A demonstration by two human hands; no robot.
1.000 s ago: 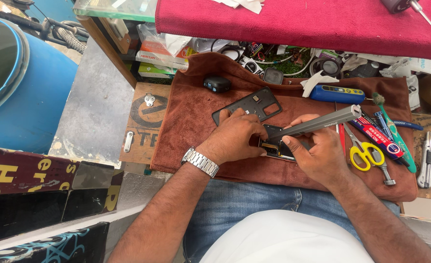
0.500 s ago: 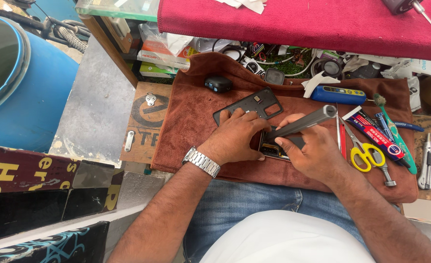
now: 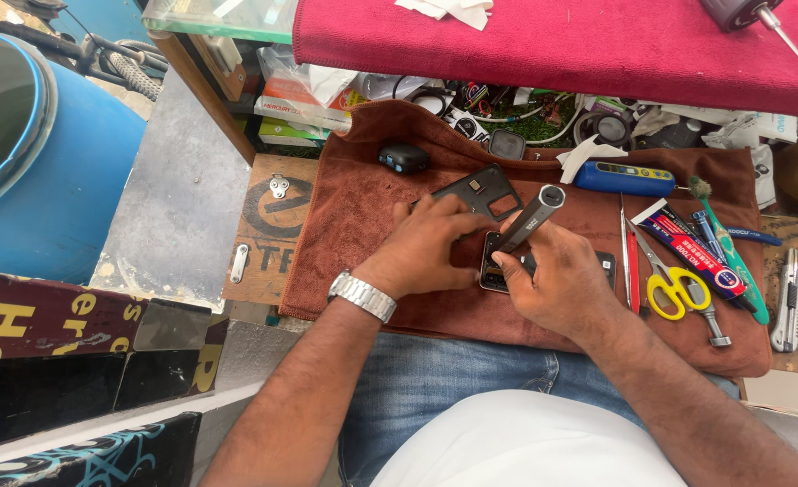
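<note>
One phone (image 3: 543, 271), flat and dark, on the brown terry towel (image 3: 363, 207) across the lap, pinned under the left hand (image 3: 421, 243), fingers pressed flat on its near edge. One slim grey metal screwdriver (image 3: 530, 218) clenched in the right hand (image 3: 557, 280), tip down on the phone. Alongside: one black plastic back cover (image 3: 476, 191), one pair of yellow-handled scissors (image 3: 674, 284), one blue tester (image 3: 623, 177), one steel wristwatch (image 3: 363, 296).

A flat dark phone body (image 3: 496, 271) lies on the brown towel (image 3: 363, 189) between both hands; a black plastic back cover (image 3: 480, 191) lies just beyond the left hand (image 3: 421, 243), yellow-handled scissors (image 3: 669, 284) right of the right hand (image 3: 557, 284).
</note>
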